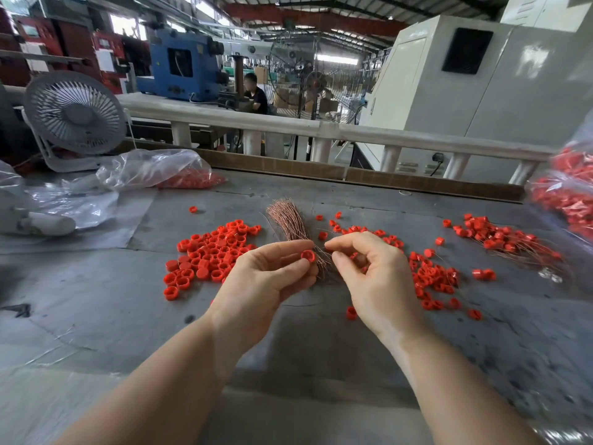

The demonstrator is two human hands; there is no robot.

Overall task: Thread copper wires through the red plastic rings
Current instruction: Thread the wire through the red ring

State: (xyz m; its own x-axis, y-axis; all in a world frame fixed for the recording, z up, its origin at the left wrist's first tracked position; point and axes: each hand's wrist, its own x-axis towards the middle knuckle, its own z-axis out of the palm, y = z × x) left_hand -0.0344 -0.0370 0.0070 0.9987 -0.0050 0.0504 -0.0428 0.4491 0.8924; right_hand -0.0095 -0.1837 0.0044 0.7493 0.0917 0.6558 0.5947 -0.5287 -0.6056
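Observation:
My left hand [269, 274] pinches one red plastic ring [308, 255] between thumb and fingers, just in front of the bundle of copper wires [288, 221] lying on the table. My right hand [369, 268] is close to the ring's right, thumb and forefinger pinched together at a thin copper wire end that is barely visible. A heap of loose red rings [208, 255] lies to the left. More rings [433, 277] lie to the right, and rings with wires through them [503, 240] are piled at the far right.
A grey worktable [128, 316] carries everything. Clear plastic bags with red rings sit at back left [167, 171] and at the right edge [571, 194]. A small white fan [75, 114] stands at back left. A white rail [288, 123] borders the far side.

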